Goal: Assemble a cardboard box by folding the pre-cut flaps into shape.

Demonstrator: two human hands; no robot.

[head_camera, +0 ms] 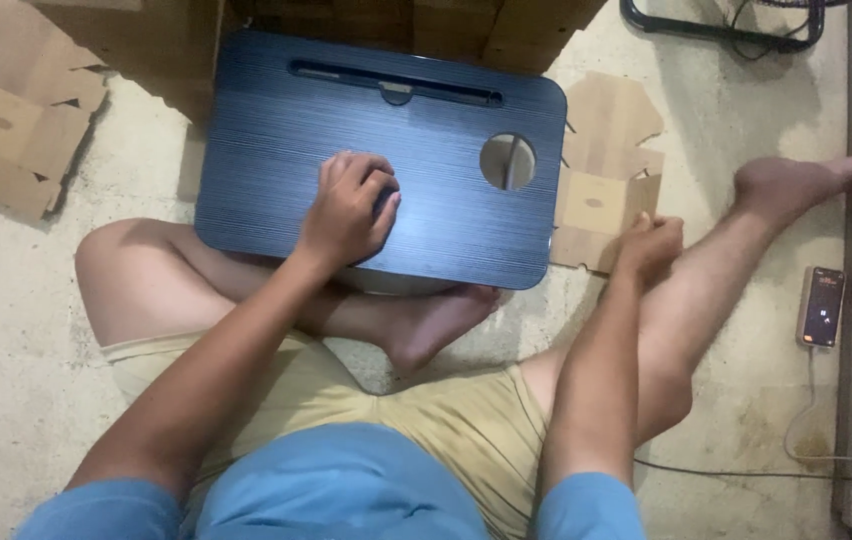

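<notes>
my left hand (346, 210) curls over a small dark thing on the lap table (256, 150); right hand (649, 247) pinches a flat cardboard blank (601, 170) at three o'clock, still unfolded.

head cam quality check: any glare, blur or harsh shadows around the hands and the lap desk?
Head view: light is soft and even, with weak shadows under the dark blue lap desk and the legs. A mild sheen shows on the desk's brushed top, nothing blown out. The left hand and right hand look slightly soft. The phone screen glows but stays unclipped. Frame edges show little distortion.
</notes>
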